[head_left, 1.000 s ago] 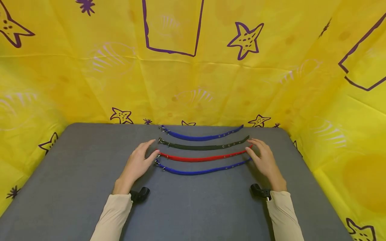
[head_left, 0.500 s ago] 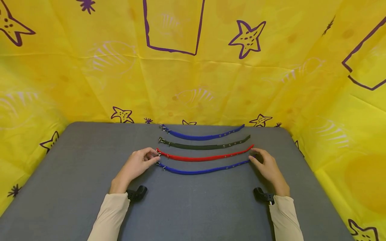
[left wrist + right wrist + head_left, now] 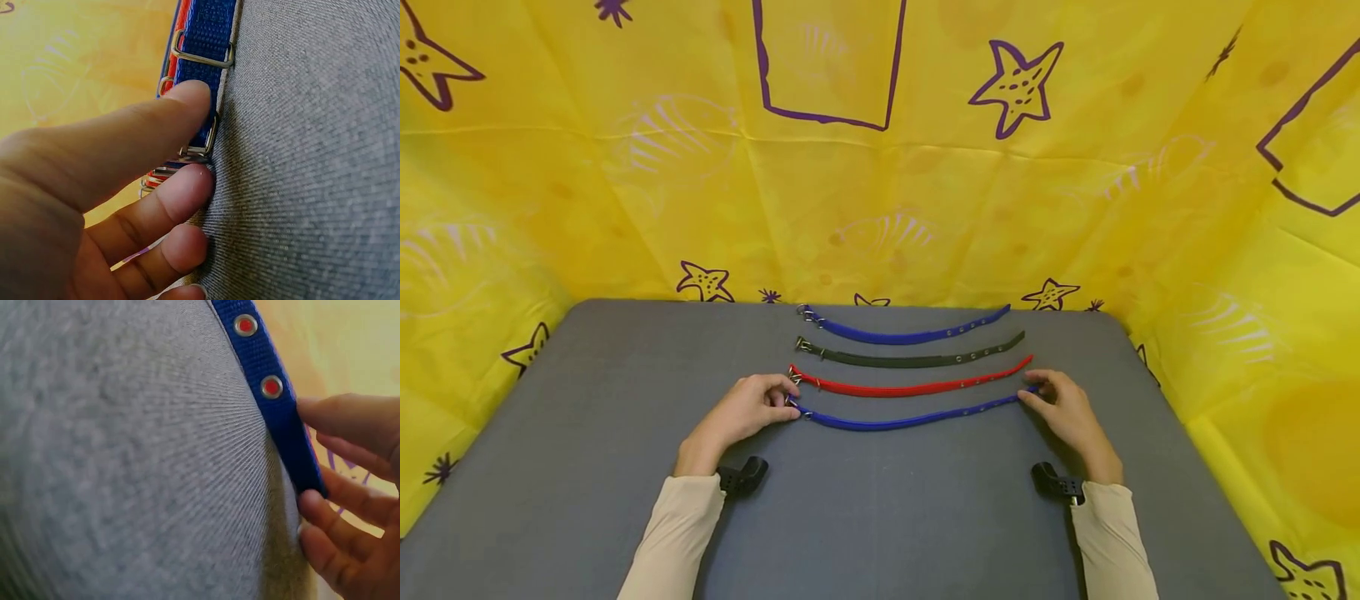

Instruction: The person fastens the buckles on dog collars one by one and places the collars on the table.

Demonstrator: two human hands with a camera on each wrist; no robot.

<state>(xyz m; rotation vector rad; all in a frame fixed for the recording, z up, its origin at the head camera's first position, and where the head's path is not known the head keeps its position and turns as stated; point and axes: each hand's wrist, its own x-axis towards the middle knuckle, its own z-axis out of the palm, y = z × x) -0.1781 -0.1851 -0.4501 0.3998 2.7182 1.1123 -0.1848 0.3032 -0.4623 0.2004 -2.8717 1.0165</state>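
Observation:
The nearest of several buckled collars is a blue collar (image 3: 880,424), lying in a shallow curve on the grey table (image 3: 880,517). At its buckle end, my left hand (image 3: 747,408) grips it with thumb and fingers; the left wrist view shows the thumb (image 3: 187,100) on the webbing beside the metal buckle (image 3: 209,140). My right hand (image 3: 1063,408) holds the holed tip. In the right wrist view the thumb (image 3: 337,419) meets the strap's edge below the metal eyelets (image 3: 271,387), and the fingers curl at its end. Just behind lies a red collar (image 3: 880,390).
Farther back lie a dark green collar (image 3: 887,362) and another blue collar (image 3: 887,337), their buckles also to the left. A yellow printed cloth (image 3: 880,183) rises behind the table and along both sides. A black wrist camera (image 3: 748,475) is strapped to the left wrist.
Both hands have come down and closed on the ends of the nearest blue collar. The left hand moved slightly from the red buckle to the blue one. The collars stay in nearly the same places.

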